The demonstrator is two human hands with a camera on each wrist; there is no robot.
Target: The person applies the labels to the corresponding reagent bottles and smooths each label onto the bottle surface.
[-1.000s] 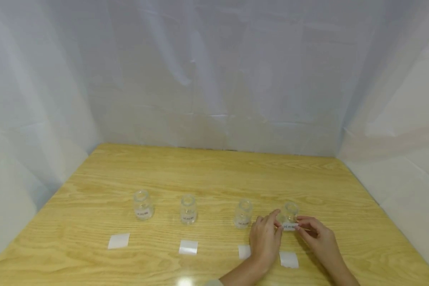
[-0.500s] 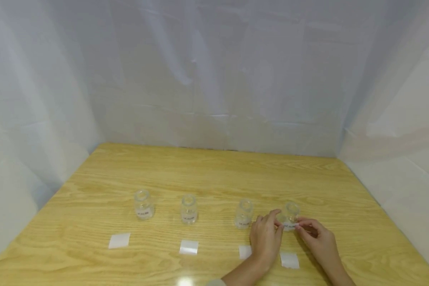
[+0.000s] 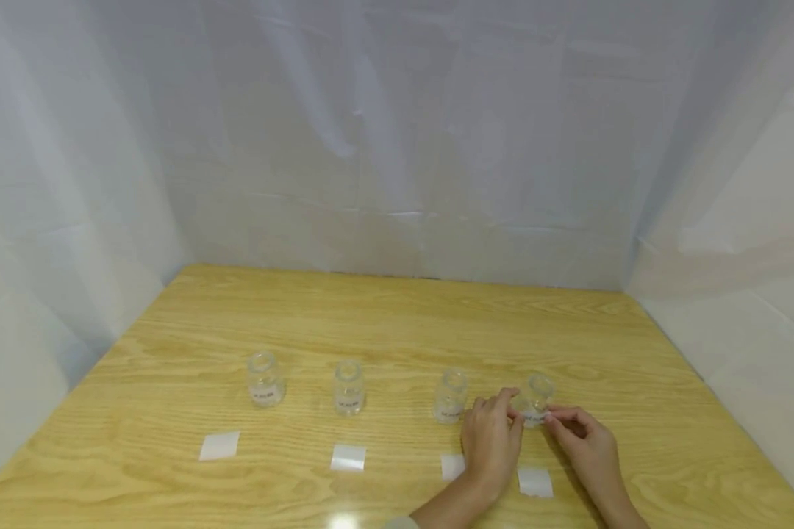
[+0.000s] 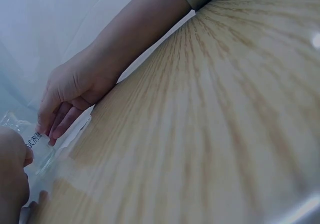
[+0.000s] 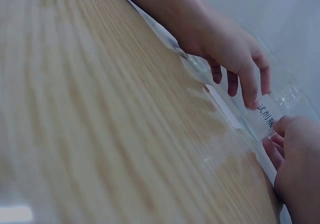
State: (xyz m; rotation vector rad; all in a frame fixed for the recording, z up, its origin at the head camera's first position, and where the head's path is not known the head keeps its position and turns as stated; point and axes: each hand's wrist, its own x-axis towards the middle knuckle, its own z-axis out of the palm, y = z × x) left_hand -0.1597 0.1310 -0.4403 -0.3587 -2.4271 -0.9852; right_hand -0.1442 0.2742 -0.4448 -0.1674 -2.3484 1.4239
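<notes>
At the right end of a row stands a small clear glass reagent bottle (image 3: 539,385). A white label (image 3: 534,418) with dark handwriting lies against its lower front. My left hand (image 3: 492,441) pinches the label's left end, thumb in front, while a finger reaches up beside the bottle. From the other side my right hand (image 3: 589,444) pinches the right end between thumb and forefinger. Up close in the right wrist view, the label (image 5: 265,115) sits flat on the glass between both hands' fingertips. The left wrist view partly hides the bottle (image 4: 14,121) behind the left hand (image 4: 12,169).
Three more labelled bottles stand leftward: one (image 3: 450,397) beside my left hand, another (image 3: 348,386), and the farthest (image 3: 265,378). White paper squares lie in front, including one (image 3: 220,446) at left and one (image 3: 535,482) between my forearms. White sheeting (image 3: 397,147) surrounds the wooden table (image 3: 397,316).
The label, held out flat before the bottle a second ago, now lies lower and closer against the glass. My right hand has shifted slightly left and down; the left hand has barely moved.
</notes>
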